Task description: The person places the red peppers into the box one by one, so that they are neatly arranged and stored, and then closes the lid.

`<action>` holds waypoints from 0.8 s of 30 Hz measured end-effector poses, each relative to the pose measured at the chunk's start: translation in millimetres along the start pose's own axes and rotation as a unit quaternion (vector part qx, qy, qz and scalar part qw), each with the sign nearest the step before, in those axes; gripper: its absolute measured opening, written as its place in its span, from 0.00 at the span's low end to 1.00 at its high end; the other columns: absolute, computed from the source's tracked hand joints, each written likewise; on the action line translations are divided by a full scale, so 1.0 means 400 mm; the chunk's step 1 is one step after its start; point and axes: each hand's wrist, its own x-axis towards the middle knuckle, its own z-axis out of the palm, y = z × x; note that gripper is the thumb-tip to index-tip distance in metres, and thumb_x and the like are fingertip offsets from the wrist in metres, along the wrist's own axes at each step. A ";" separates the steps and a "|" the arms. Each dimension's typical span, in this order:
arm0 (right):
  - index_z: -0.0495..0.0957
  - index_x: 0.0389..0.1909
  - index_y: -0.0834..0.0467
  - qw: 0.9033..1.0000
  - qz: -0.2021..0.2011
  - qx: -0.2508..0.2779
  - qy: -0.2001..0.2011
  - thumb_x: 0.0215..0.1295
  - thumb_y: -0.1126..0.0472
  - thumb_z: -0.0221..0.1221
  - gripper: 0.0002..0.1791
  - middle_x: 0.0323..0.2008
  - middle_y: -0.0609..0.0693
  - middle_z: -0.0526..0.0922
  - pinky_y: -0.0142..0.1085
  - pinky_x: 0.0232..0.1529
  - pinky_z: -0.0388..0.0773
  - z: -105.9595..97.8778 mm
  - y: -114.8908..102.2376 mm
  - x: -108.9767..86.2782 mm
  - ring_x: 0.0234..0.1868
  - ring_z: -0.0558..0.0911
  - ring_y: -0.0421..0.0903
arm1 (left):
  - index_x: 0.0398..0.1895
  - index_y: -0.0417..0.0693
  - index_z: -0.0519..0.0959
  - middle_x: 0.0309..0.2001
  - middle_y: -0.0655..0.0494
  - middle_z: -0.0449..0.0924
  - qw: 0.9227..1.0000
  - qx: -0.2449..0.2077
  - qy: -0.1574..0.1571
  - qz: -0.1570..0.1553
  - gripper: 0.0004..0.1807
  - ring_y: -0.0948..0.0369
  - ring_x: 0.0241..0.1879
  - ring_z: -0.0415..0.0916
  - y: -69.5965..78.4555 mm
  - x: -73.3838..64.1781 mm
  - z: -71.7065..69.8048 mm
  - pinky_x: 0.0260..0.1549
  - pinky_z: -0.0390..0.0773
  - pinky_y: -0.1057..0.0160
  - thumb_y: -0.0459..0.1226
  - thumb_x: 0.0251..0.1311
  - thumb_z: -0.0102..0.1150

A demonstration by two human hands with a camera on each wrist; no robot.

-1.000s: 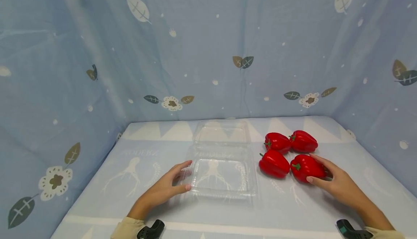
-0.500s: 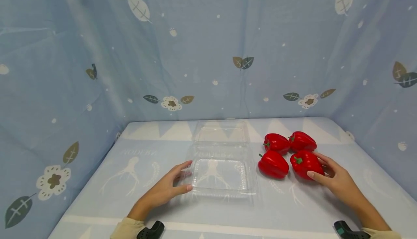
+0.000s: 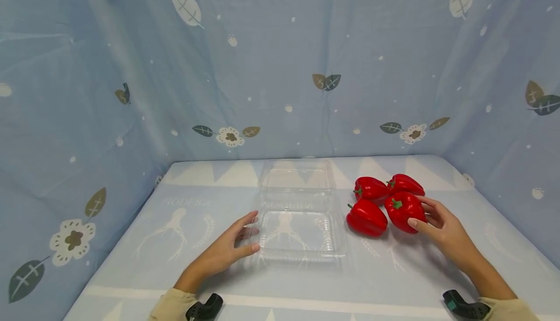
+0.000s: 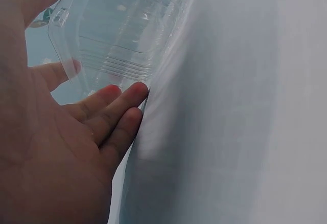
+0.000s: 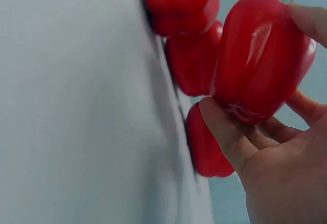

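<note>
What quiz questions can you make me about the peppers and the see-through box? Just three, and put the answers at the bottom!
1. How many red peppers can you count in the head view?
2. True or false: the clear box is shut.
3. What is the right hand holding?
A) the clear box
B) a red pepper
C) nothing

Key
1. Four.
2. False; the clear box is open.
3. B.

On surface point(image 3: 271, 282): container point(image 3: 293, 254), lid point(image 3: 297, 177) behind | at container's left edge: left grip point(image 3: 220, 252) | right of container: three peppers point(image 3: 366, 218) | in right grip point(image 3: 446, 228), off surface, before rear two: fourth pepper point(image 3: 400, 211)
</note>
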 end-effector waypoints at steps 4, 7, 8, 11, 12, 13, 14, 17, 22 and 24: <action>0.53 0.75 0.64 1.000 -0.019 0.008 0.010 0.71 0.51 0.62 0.42 0.66 0.69 0.66 0.35 0.42 0.84 0.002 -0.024 0.015 0.55 0.75 0.43 | 0.81 0.61 0.49 0.77 0.48 0.54 1.000 -0.003 0.001 0.011 0.40 0.48 0.70 0.64 0.000 0.002 -0.004 0.67 0.59 0.37 0.45 0.72 0.57; 0.52 0.75 0.64 1.000 -0.023 0.020 0.007 0.71 0.52 0.61 0.42 0.66 0.68 0.65 0.38 0.42 0.84 0.011 -0.039 0.029 0.57 0.74 0.47 | 0.81 0.61 0.49 0.76 0.45 0.54 1.000 -0.003 -0.006 0.021 0.38 0.46 0.70 0.63 -0.002 0.000 -0.005 0.66 0.59 0.36 0.44 0.74 0.54; 0.52 0.75 0.64 0.999 -0.024 0.023 0.005 0.71 0.52 0.61 0.41 0.67 0.68 0.65 0.38 0.42 0.84 0.017 -0.043 0.033 0.58 0.74 0.50 | 0.81 0.60 0.48 0.76 0.45 0.55 1.000 -0.001 -0.008 0.022 0.38 0.46 0.70 0.63 -0.004 -0.002 -0.006 0.66 0.59 0.37 0.44 0.74 0.53; 0.52 0.76 0.63 0.998 -0.033 0.048 -0.002 0.72 0.52 0.59 0.40 0.68 0.67 0.65 0.37 0.44 0.84 0.037 -0.058 0.049 0.59 0.73 0.49 | 0.81 0.57 0.49 0.76 0.45 0.57 1.000 0.000 -0.002 0.016 0.37 0.45 0.69 0.64 -0.008 -0.010 -0.007 0.66 0.60 0.37 0.44 0.74 0.53; 0.52 0.76 0.63 0.998 -0.037 0.056 -0.003 0.73 0.52 0.59 0.40 0.68 0.66 0.65 0.36 0.45 0.83 0.044 -0.065 0.054 0.59 0.74 0.45 | 0.81 0.57 0.49 0.75 0.46 0.57 1.000 -0.001 0.002 0.011 0.38 0.46 0.69 0.64 -0.009 -0.013 -0.007 0.66 0.61 0.37 0.44 0.74 0.54; 0.52 0.76 0.62 0.997 -0.042 0.065 -0.005 0.73 0.52 0.58 0.39 0.68 0.66 0.65 0.35 0.46 0.83 0.052 -0.073 0.059 0.58 0.74 0.42 | 0.81 0.57 0.50 0.75 0.47 0.58 1.000 -0.003 0.007 0.004 0.38 0.46 0.69 0.64 -0.010 -0.017 -0.008 0.66 0.61 0.38 0.44 0.73 0.54; 0.52 0.76 0.61 0.996 -0.046 0.073 -0.006 0.73 0.51 0.58 0.39 0.68 0.65 0.66 0.34 0.46 0.82 0.059 -0.081 0.062 0.57 0.74 0.38 | 0.81 0.57 0.51 0.75 0.47 0.59 1.000 -0.002 0.012 0.000 0.38 0.47 0.69 0.65 -0.012 -0.020 -0.008 0.66 0.61 0.38 0.45 0.73 0.55; 0.52 0.77 0.61 0.994 -0.056 0.096 -0.009 0.74 0.51 0.57 0.38 0.68 0.64 0.66 0.32 0.47 0.81 0.071 -0.105 0.069 0.55 0.74 0.34 | 0.81 0.61 0.51 0.75 0.48 0.59 1.000 -0.005 0.009 -0.005 0.38 0.48 0.69 0.65 -0.015 -0.022 -0.005 0.66 0.60 0.38 0.45 0.72 0.56; 0.51 0.76 0.61 0.982 -0.030 0.186 -0.034 0.76 0.51 0.54 0.37 0.67 0.59 0.64 0.34 0.49 0.81 0.073 -0.143 0.082 0.57 0.74 0.40 | 0.80 0.66 0.51 0.75 0.48 0.59 1.000 -0.001 0.001 0.011 0.37 0.49 0.69 0.65 -0.013 -0.006 0.002 0.67 0.60 0.38 0.45 0.73 0.56; 0.51 0.76 0.61 0.971 -0.011 0.232 -0.050 0.76 0.51 0.54 0.36 0.67 0.58 0.62 0.36 0.50 0.81 0.074 -0.158 0.093 0.58 0.74 0.43 | 0.80 0.63 0.53 0.74 0.49 0.60 1.000 0.007 0.007 0.015 0.37 0.49 0.69 0.66 -0.011 -0.001 0.002 0.67 0.60 0.38 0.45 0.72 0.56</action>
